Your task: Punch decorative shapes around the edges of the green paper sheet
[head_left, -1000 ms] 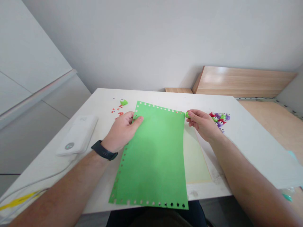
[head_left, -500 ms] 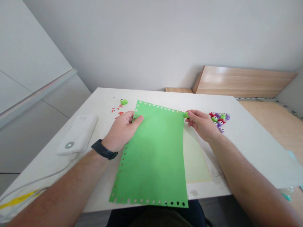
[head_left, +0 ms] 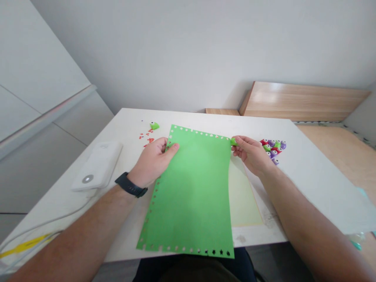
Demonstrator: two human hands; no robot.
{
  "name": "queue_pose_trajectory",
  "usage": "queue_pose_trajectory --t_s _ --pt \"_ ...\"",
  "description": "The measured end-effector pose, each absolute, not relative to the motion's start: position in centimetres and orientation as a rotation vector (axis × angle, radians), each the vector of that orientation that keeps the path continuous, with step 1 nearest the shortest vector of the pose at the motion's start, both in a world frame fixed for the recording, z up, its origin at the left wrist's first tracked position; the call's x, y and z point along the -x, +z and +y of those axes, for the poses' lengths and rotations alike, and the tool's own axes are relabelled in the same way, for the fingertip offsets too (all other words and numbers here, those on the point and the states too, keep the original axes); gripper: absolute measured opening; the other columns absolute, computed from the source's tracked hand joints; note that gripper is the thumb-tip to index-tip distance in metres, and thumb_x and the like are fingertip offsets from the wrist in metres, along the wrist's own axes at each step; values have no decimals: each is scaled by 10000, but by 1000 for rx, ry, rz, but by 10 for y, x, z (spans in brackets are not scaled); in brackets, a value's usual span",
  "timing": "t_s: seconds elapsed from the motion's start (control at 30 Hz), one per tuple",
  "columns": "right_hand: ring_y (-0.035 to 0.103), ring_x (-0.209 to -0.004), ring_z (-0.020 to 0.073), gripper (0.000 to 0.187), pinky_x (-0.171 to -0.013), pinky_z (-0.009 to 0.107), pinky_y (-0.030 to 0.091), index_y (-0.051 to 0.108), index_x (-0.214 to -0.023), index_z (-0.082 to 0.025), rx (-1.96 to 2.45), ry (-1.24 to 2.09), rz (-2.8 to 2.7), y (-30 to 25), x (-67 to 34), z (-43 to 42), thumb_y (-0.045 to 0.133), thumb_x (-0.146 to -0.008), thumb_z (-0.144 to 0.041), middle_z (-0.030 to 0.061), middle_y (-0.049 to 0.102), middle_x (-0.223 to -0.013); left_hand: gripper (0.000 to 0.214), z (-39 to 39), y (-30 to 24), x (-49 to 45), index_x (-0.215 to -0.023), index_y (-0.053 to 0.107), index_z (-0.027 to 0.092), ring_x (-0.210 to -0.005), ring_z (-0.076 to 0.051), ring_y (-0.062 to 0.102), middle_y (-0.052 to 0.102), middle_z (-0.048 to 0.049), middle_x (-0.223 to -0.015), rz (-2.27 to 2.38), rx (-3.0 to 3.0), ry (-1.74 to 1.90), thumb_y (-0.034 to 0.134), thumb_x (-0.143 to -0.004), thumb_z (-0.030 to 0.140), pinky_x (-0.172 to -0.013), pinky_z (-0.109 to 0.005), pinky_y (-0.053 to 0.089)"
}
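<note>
A sheet of green paper [head_left: 194, 188] is held up over the table, with small punched holes along its top, left and bottom edges. My left hand [head_left: 157, 160] pinches its upper left edge, thumb on top. At the upper right corner, my right hand [head_left: 249, 152] is closed on a small green craft punch [head_left: 234, 141], which sits right at the paper's edge. My fingers hide most of the punch, so whether the paper is inside it cannot be seen. A pale yellow-green sheet [head_left: 243, 199] lies on the table, partly covered by the green one.
Several red, green and purple punches with eyes [head_left: 273, 149] are grouped at the right. Another green punch [head_left: 154, 125] lies at the back left near red paper bits [head_left: 149, 140]. A white box-shaped device [head_left: 98, 166] with a cable [head_left: 67, 215] stands on the white table [head_left: 305, 188] at left.
My right hand and the green punch have shifted slightly right and up along the paper's corner. My left hand keeps its hold on the paper.
</note>
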State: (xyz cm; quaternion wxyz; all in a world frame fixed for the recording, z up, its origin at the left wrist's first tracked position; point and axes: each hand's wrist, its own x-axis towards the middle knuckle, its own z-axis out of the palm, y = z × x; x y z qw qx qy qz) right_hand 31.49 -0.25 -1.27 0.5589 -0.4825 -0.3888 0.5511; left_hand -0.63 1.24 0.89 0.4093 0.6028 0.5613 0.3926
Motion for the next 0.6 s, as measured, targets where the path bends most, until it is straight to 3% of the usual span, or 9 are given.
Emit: queue_pose_trajectory --t_s 0.4,0.6 --pt "618 -781 149 263 -666 290 473 757 -954 -227 1105 1306 -920 -9 -315 -4 842 -839 -447 28 685 -914 348 14 7 9 -849 654 230 -607 -201 562 671 -17 -705 1423 -1598 949 720 -851 571 -527 -295 370" --pt "616 -774 157 294 -669 305 477 746 -947 -236 1154 1271 -943 -8 -315 -4 849 -819 -479 29 691 -915 352 16 3 12 -846 618 231 -567 -165 490 599 16 -674 1423 -1678 906 665 -912 574 -526 -282 324"
